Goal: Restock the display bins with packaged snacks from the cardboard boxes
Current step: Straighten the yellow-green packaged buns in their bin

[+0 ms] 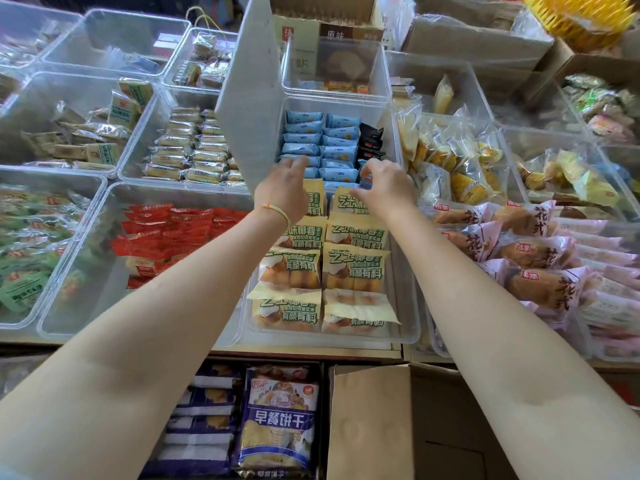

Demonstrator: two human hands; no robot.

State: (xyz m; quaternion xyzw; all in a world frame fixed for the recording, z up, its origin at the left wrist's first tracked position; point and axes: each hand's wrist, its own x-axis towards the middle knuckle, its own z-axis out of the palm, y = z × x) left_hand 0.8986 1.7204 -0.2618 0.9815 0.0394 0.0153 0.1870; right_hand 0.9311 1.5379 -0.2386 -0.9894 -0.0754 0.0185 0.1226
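Observation:
A clear display bin (pixel 398 143) in the middle holds rows of light blue snack packets (pixel 337 152) and a few black packets (pixel 370 138) at its right. Its frosted lid (pixel 249 98) stands raised on the left. My left hand (pixel 282 188) reaches over the bin's near edge, fingers stretched onto the blue packets. My right hand (pixel 386 185) hovers at the bin's near right, fingertips curled and pinching a small dark blue packet (pixel 364 181). Below the counter, an open cardboard box (pixel 370 420) sits beside navy biscuit packs (pixel 280 427).
Just in front of my hands is a bin of yellow-green bread packs (pixel 353 265). Red packets (pixel 166 233) fill the bin to the left, pink-wrapped buns (pixel 540 258) the right. More clear bins and cardboard boxes (pixel 474 39) crowd the back.

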